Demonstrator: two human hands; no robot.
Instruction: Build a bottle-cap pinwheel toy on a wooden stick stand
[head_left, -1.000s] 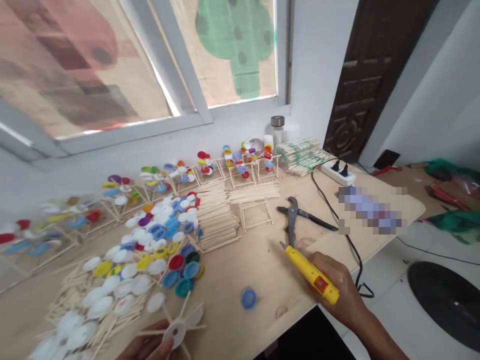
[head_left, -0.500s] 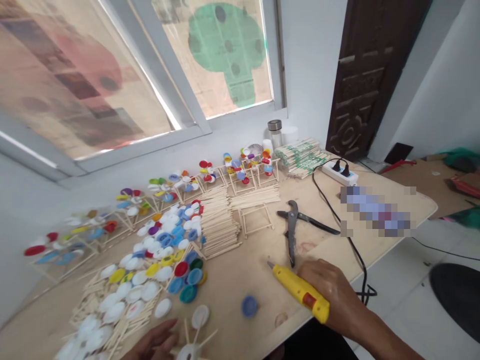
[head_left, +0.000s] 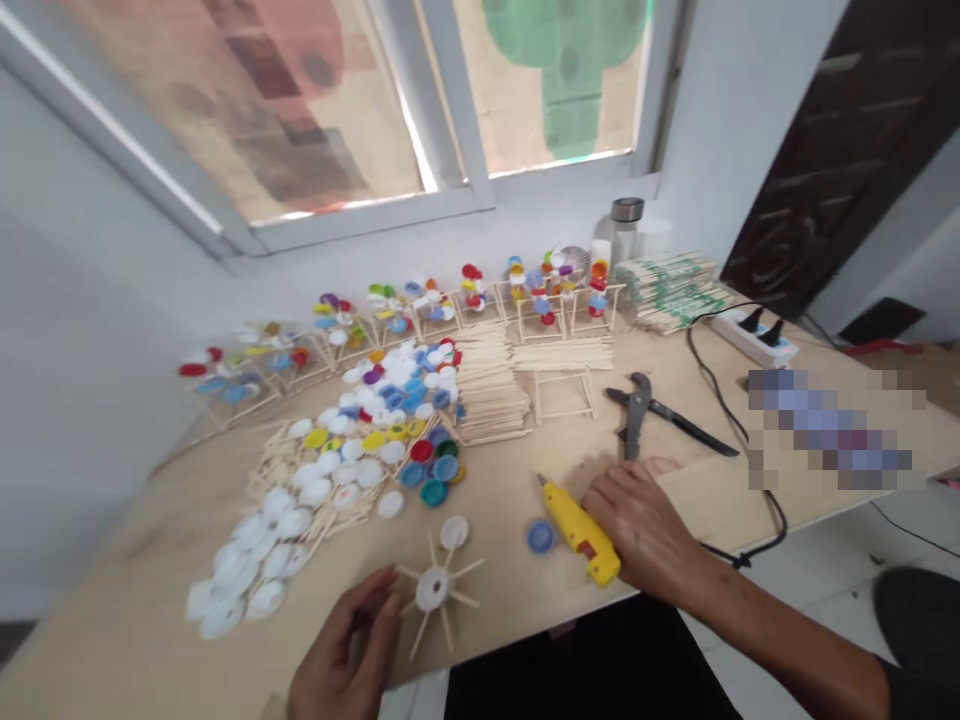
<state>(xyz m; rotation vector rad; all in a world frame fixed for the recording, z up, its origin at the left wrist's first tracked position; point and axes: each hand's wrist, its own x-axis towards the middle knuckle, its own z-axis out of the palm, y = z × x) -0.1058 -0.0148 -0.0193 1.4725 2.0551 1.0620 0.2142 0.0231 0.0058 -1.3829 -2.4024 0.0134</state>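
My right hand [head_left: 637, 520] is closed around the handle of a yellow glue gun [head_left: 577, 530], whose nozzle points away toward the upper left. A blue bottle cap [head_left: 540, 537] lies just left of the gun. At the lower middle is a wheel [head_left: 433, 590] made of a white round hub with wooden sticks radiating from it. My left hand [head_left: 352, 640] is beside the wheel's left spokes, thumb and fingers apart; whether they touch a spoke is hard to see. Touching or close behind the wheel is a white cap [head_left: 454, 532].
Black-handled pliers [head_left: 637, 410] lie beyond my right hand. Piles of caps [head_left: 405, 390] and stacked wooden sticks [head_left: 491, 400] cover the middle, near a stick frame [head_left: 564, 395]. Finished-looking cap wheels [head_left: 341, 320] line the window wall. A power strip [head_left: 754, 338] and black cable [head_left: 720, 390] sit right.
The view has shifted, bringing the stick wheel fully into sight. My right hand has moved the glue gun left toward the blue cap. My left hand has shifted slightly around the wheel's left side.
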